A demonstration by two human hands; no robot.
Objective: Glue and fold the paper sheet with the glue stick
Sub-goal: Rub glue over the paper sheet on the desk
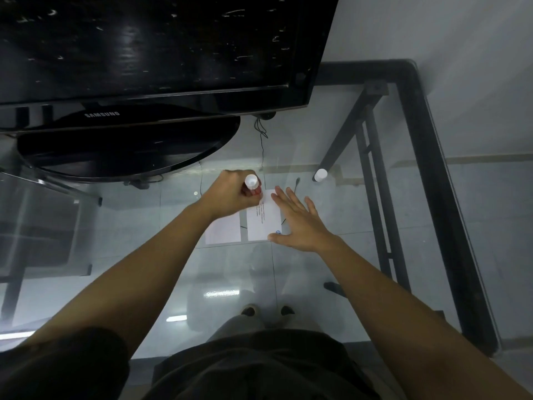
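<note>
Head view: the left hand is fisted around the glue stick, its tip at the far left corner of the paper sheet. The right hand, fingers spread, pins the sheet's right edge to the glass table; the sheet's long axis runs toward the person, so I'd expect the stroke to pull nearward.

Matt white paper sheet lies on a smooth, glossy glass table with black metal frame.

We reached both bare forearms forward. Our left hand was curled into a fist, knuckles up, gripping something upright. Our right hand lay palm down and flat, fingers spread and pointing forward-left, thumb stretched out sideways.
</note>
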